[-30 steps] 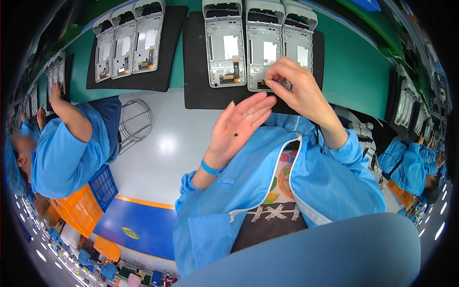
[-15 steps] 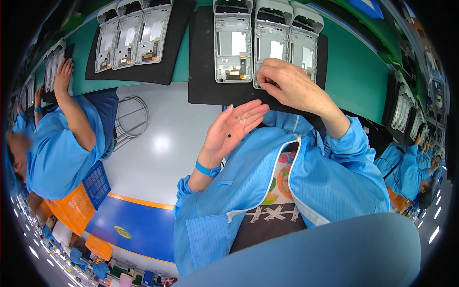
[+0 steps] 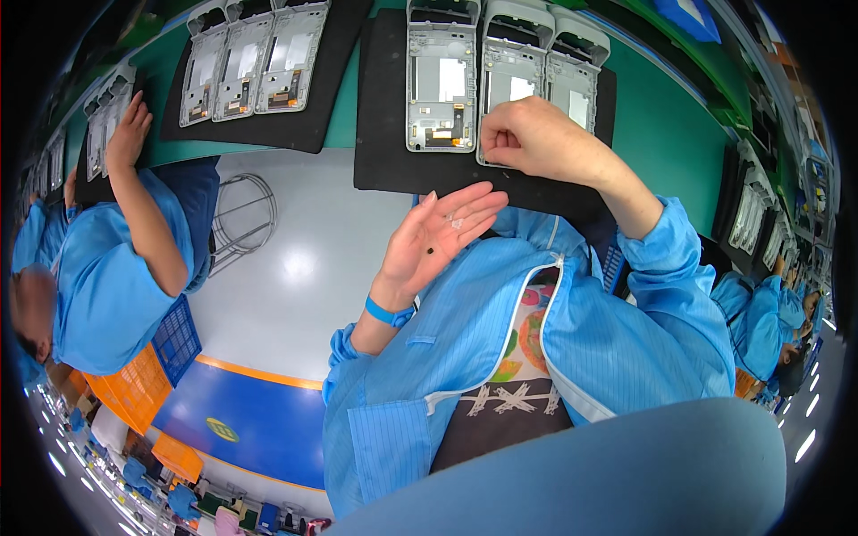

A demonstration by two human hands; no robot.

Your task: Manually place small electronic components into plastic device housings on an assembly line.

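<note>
My left hand (image 3: 438,237) lies palm up below the mat's front edge, fingers stretched out flat. A tiny black part (image 3: 430,251) rests on its palm, with small clear bits (image 3: 456,221) near the base of the fingers. Over the lower end of the middle grey device housing (image 3: 511,67), my right hand (image 3: 536,138) is closed in a pinch; whatever its fingertips hold is hidden. To the left of it is another open grey housing (image 3: 441,89) with a circuit strip at its lower end. A third housing (image 3: 572,85) is on the right, partly behind my right hand.
The housings lie on a black mat (image 3: 380,134) on a green bench (image 3: 657,134). More housings (image 3: 241,67) lie on a second mat to the left. A co-worker in blue (image 3: 116,277) works there. A wire-framed stool (image 3: 241,219) and a blue crate (image 3: 176,339) stand nearby.
My right hand has shifted slightly and turned over the middle housing, still pinched. My left hand stays nearly still with the black part on its palm. The co-worker's hand at the left has moved.
</note>
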